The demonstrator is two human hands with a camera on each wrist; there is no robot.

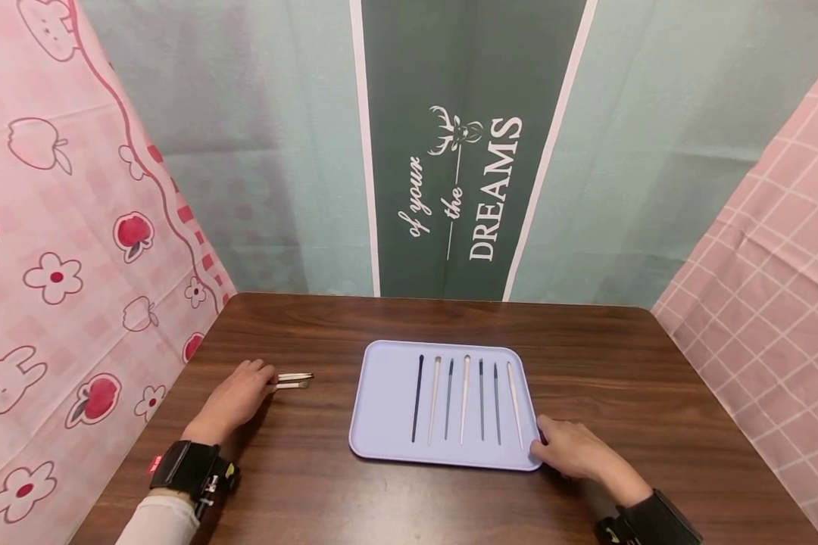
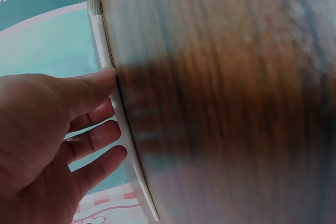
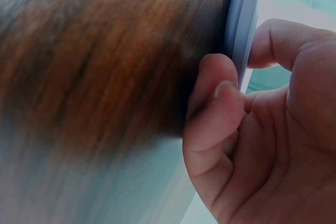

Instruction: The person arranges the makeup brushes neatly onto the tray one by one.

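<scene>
My left hand point(image 1: 241, 390) is low over the left part of the table, with its thumb and fingertips at the pale handle of a makeup brush point(image 2: 105, 45). Two brush heads stick out past those fingers in the head view, and the hand hides the handles. A lavender tray point(image 1: 382, 424) lies flat in the middle, bearing several slim brushes side by side, among them a black brush point(image 1: 418, 397) and a white brush point(image 1: 465, 397). At the tray's front right corner, my right hand point(image 1: 576, 450) grips the rim, thumb above and curled fingers at its outer side and underside.
Brown wood-grain table point(image 1: 613, 363) surrounds the tray. A green curtain point(image 1: 450, 45) with white lettering hangs behind the far edge. Pink patterned cloth point(image 1: 54, 227) hangs at the left, and pink checked cloth point(image 1: 777, 242) at the right.
</scene>
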